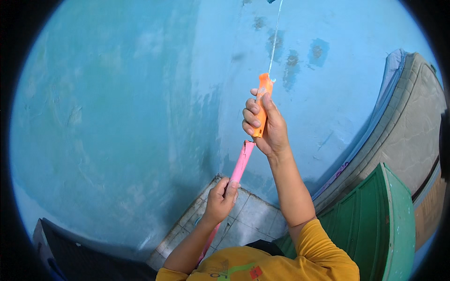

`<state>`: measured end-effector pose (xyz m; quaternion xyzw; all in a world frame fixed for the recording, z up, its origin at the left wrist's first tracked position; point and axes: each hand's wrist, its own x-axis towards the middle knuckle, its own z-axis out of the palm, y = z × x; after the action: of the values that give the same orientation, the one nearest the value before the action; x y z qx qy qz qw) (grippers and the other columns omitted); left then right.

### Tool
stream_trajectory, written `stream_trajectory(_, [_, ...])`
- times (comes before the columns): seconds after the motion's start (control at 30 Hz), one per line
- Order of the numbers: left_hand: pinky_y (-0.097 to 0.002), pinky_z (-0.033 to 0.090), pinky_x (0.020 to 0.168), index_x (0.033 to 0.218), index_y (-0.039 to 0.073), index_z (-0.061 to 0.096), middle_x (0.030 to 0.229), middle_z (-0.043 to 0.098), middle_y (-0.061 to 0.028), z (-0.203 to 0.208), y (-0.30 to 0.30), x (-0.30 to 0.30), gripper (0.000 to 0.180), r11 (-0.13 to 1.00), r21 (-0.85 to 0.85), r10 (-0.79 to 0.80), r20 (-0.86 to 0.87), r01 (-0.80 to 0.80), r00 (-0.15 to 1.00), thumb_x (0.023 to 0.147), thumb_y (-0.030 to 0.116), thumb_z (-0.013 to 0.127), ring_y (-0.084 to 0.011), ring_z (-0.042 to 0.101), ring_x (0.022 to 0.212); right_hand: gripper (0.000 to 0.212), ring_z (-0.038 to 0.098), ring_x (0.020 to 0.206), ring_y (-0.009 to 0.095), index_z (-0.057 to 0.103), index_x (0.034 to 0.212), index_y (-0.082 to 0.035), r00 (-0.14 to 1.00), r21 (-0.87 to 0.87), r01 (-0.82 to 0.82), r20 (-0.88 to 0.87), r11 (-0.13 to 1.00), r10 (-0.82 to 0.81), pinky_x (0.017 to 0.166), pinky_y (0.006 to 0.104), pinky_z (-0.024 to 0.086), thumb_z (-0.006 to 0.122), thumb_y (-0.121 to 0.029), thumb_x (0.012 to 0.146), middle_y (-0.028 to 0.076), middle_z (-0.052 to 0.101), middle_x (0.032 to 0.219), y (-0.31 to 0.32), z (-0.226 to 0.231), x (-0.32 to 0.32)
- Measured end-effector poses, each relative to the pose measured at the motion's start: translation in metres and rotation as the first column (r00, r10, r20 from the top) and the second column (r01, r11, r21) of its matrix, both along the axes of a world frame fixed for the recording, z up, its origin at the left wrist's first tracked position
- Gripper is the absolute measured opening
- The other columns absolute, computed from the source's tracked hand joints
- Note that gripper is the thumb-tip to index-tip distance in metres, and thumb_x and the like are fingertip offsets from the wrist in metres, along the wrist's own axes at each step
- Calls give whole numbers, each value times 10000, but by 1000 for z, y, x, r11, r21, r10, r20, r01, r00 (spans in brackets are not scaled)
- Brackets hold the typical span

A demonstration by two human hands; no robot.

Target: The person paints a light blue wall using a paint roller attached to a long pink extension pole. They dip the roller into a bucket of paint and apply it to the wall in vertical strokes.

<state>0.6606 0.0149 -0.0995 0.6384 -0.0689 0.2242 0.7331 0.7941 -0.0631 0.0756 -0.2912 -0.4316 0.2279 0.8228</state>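
Note:
My right hand (pixel 265 117) is wrapped round the orange handle of a paint roller (pixel 263 105), raised in front of the blue wall. A thin metal rod runs up from the handle, and only a dark bit of the roller head shows at the upper edge. Lower and to the left, my left hand (pixel 222 199) grips a pink pole (pixel 243 163). The pole's split upper end is close under the orange handle; whether they touch I cannot tell. Its lower part passes down beside my left forearm and is partly hidden.
The blue wall (pixel 117 107) has a corner and several darker patches. A grey mattress (pixel 412 117) leans at the right, behind a green wooden panel (pixel 361 215). Grey-white floor tiles (pixel 248 218) show below my hands. Something dark (pixel 89 257) stands at the lower left.

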Motion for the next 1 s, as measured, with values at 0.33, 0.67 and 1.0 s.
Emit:
stream_trajectory(0.33, [-192, 313, 415, 955, 33, 548, 628, 462, 27, 4, 8, 1, 248, 1000, -16, -4, 18, 5, 1000, 1031, 240, 434, -29, 386, 466, 359, 435, 575, 88, 414, 1241, -64, 1000, -11, 21, -6, 1000, -21, 477, 252, 443, 422, -349, 1023, 11, 445, 786, 13, -9, 3])
stream_trajectory(0.67, [-202, 327, 421, 959, 33, 555, 632, 459, 23, 4, 12, 0, 268, 1000, -24, 8, -62, -9, 998, 1034, 251, 419, -36, 393, 470, 379, 456, 586, 107, 399, 1263, -73, 999, -50, 32, 39, 998, -30, 501, 281, 459, 423, -363, 1020, 27, 445, 794, 18, -22, 3])
stream_trajectory(1.0, [-211, 335, 414, 969, 38, 539, 638, 479, 14, 5, 29, 8, 297, 996, 7, 92, -24, -91, 996, 1034, 299, 414, -50, 412, 469, 431, 531, 612, 154, 303, 1368, -153, 985, -160, 77, 167, 984, -49, 560, 338, 497, 468, -321, 1007, 54, 471, 802, 36, -46, -1])
